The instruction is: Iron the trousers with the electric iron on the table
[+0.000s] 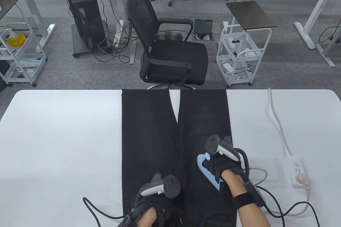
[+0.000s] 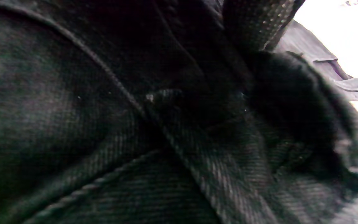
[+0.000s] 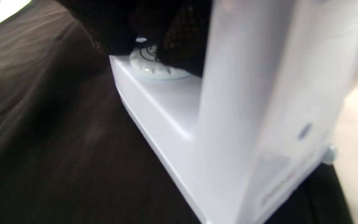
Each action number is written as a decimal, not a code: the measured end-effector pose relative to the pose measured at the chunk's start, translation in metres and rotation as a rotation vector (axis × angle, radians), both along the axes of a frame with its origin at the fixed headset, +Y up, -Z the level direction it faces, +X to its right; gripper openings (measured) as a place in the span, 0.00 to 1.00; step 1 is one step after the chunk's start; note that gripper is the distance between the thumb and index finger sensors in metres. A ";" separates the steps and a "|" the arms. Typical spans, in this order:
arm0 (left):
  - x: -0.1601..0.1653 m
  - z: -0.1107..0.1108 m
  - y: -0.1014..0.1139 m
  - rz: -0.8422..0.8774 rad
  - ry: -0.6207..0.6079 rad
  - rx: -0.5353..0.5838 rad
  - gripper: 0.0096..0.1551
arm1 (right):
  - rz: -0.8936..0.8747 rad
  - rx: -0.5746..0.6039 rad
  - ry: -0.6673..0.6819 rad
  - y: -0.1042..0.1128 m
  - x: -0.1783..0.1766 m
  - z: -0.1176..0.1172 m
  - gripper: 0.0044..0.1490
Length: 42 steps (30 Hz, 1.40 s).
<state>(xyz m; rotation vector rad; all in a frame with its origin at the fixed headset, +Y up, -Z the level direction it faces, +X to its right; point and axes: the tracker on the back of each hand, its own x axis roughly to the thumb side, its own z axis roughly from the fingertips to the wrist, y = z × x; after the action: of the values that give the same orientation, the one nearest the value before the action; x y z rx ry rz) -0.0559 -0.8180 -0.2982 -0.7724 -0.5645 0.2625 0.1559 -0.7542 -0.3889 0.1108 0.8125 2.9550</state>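
Black trousers lie flat on the white table, legs pointing away from me. A light-blue electric iron sits on the right leg near the thigh, and my right hand grips its handle. In the right wrist view the iron's pale body and its dial sit on the dark cloth. My left hand rests on the upper part of the trousers, left of the iron, its fingers hidden under the tracker. The left wrist view shows only seams of the dark fabric up close.
A white power strip lies at the table's right, its cable running to the far edge. The iron's braided cord loops near my right wrist. A black office chair stands behind the table.
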 end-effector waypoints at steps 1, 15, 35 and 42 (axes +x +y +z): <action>-0.001 0.000 0.000 0.000 0.003 0.003 0.66 | 0.013 0.005 0.029 0.001 -0.003 0.010 0.34; -0.043 -0.015 0.034 -0.004 0.068 0.127 0.49 | -0.031 0.184 0.250 0.009 -0.018 0.114 0.36; -0.203 -0.043 -0.009 0.099 0.509 -0.003 0.51 | -0.133 0.114 0.534 0.019 -0.186 0.096 0.39; -0.209 -0.042 -0.013 0.185 0.555 -0.037 0.49 | 0.021 0.194 0.570 0.002 -0.213 0.081 0.39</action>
<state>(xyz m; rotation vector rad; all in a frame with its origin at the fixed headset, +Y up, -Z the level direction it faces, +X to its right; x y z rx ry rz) -0.2647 -0.8308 -0.3406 -0.6456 -0.1040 0.6356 -0.0568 -0.7526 -0.3078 0.9932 0.5581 3.0389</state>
